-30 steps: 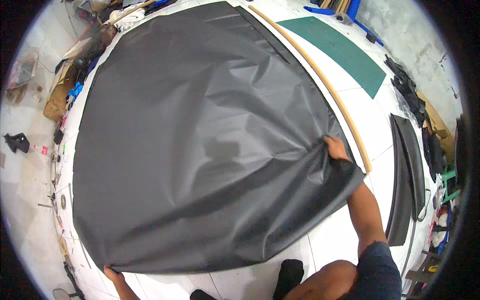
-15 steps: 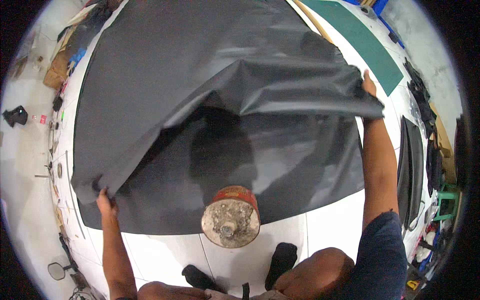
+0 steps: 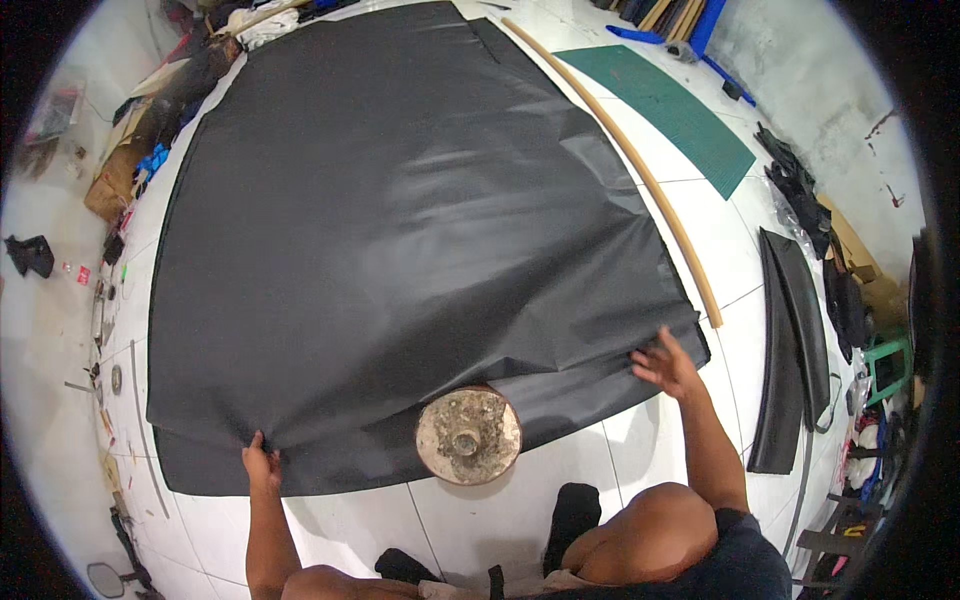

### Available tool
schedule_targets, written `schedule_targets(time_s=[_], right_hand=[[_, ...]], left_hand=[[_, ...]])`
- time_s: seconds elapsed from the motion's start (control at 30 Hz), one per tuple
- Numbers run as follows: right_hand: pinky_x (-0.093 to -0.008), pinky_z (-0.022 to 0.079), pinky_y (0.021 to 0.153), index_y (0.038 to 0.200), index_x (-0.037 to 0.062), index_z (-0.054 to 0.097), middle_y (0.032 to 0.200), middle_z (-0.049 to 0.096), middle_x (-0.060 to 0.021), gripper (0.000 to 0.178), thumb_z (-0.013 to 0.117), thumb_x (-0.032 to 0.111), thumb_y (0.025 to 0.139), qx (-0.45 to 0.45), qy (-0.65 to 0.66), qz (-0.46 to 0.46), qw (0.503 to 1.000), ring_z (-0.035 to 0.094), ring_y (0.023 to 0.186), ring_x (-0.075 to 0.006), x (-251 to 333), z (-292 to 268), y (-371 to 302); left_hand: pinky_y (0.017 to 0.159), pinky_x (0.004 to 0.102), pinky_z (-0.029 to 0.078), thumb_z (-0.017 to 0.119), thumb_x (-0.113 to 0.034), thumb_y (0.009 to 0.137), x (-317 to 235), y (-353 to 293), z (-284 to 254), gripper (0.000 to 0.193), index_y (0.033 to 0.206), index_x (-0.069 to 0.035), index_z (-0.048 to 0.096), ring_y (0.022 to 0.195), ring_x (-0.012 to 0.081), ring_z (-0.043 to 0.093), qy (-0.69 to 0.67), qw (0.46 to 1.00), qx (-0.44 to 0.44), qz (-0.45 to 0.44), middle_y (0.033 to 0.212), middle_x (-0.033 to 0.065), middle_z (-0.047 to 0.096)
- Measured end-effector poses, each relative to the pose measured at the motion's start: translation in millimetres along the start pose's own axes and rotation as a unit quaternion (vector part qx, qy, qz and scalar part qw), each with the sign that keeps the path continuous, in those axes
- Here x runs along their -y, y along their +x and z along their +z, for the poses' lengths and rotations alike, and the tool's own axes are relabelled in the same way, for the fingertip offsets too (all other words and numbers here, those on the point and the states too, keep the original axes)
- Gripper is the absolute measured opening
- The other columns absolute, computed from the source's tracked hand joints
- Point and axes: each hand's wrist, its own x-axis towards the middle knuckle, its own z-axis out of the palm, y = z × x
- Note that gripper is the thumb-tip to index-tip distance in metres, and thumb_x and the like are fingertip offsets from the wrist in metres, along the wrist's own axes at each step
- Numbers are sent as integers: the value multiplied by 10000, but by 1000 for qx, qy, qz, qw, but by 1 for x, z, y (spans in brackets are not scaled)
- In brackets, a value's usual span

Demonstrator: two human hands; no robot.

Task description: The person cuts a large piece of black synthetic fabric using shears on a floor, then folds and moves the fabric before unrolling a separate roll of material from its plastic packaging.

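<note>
Left hand (image 3: 262, 462) had fingers pinched on the near edge of the upper black sheet (image 3: 350, 220), top of two visible layers spread over the white floor (image 3: 560, 465). One crusted round can (image 3: 468, 436) sat at the near edge; right hand (image 3: 670, 368), fingers spread, gripped nothing, beside one wooden pole (image 3: 709, 305) and one green mat (image 3: 655, 115).

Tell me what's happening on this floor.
A person is handling a large black sheet spread over white floor tiles. The left hand is at its near edge, though its grip is hard to make out. The right hand is open, fingers spread, by the near right corner. Another black layer shows beneath along the near side. The upper sheet is creased toward the right. A wooden pole lies along the right side.
</note>
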Motion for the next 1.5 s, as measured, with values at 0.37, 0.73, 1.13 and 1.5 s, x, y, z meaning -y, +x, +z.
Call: schedule_targets(time_s=[0.37,0.73,1.13,1.5], right_hand=[[-488,555,770,1205,-128,492,1161,579,-267,593,795,178,798,-120,6,-195,973,618,1006,-338,125,53,76],[-310,511,694,1302,-4,461,972,610,-138,544,710,211,869,-336,-368,-464,733,605,781,-209,42,1,5],[-483,529,691,1159,75,534,853,668,-212,502,603,478,866,379,-732,-427,372,672,804,-373,-42,271,-163],[-395,485,446,845,73,575,553,592,-114,313,695,361,812,389,-630,-509,439,616,479,-298,-76,214,-206]], left_hand=[[738,376,517,622,-140,918,37,-37,17,322,1129,-8,418,885,257,591,-83,996,22,22,1170,163,521],[890,383,524,641,-263,907,34,-27,3,638,1360,67,336,1089,303,557,-105,985,131,-42,1322,210,442],[610,288,542,605,-350,942,44,-50,14,421,969,54,488,718,186,642,136,979,151,21,835,161,644],[556,267,532,586,-364,952,62,-27,0,389,877,10,510,633,169,636,155,979,125,34,749,131,620]])
